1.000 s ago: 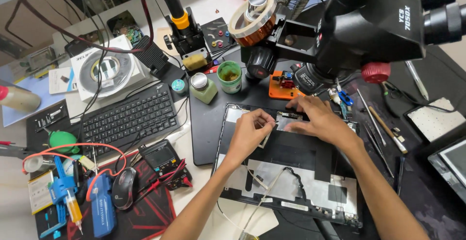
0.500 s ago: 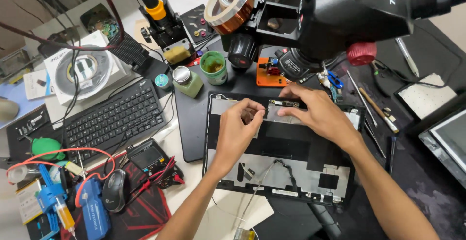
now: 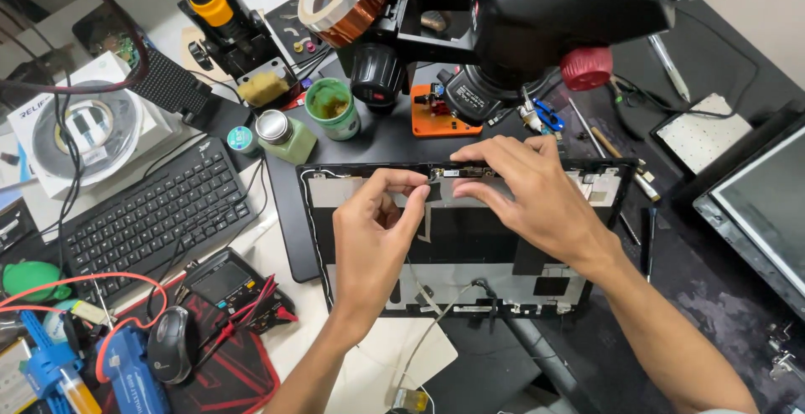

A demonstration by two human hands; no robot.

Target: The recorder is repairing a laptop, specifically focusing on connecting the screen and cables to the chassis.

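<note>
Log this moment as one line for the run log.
left hand: pinching strip at laptop lid panel top edge | right hand: fingertips on top-edge module | microscope overhead

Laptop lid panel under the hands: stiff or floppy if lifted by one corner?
The laptop lid panel looks thin, wide and hollowed out, so it probably flexes and feels light. A loose cable trails off its near edge and could snag.
</note>
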